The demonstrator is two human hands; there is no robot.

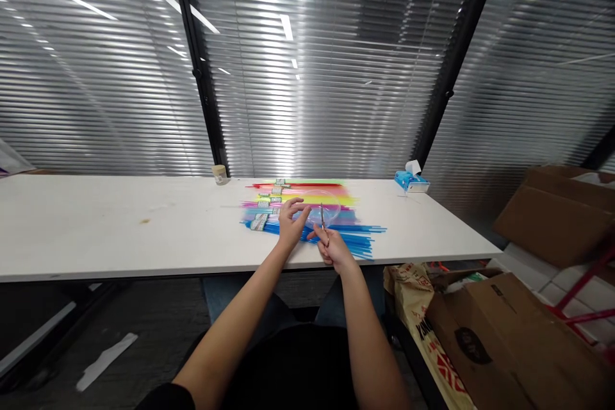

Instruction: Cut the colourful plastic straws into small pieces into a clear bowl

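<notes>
My right hand grips a pair of scissors by the handles, blades pointing away from me. To its left, my left hand is held with fingers apart over the coloured bundles. A clear, round, see-through outline lies just beyond both hands; I cannot tell whether it is a dish or a loop, or whether the left fingertips touch it. Under the hands are bundles of long thin straw-like sticks: blue sticks nearest me, then purple, pink, yellow sticks and red ones. Paper labels wrap their left ends.
On the white table stand a small lidded jar at the back and a blue tissue pack at the back right. Cardboard boxes and a printed bag sit beside the table at right. Blinds rise behind.
</notes>
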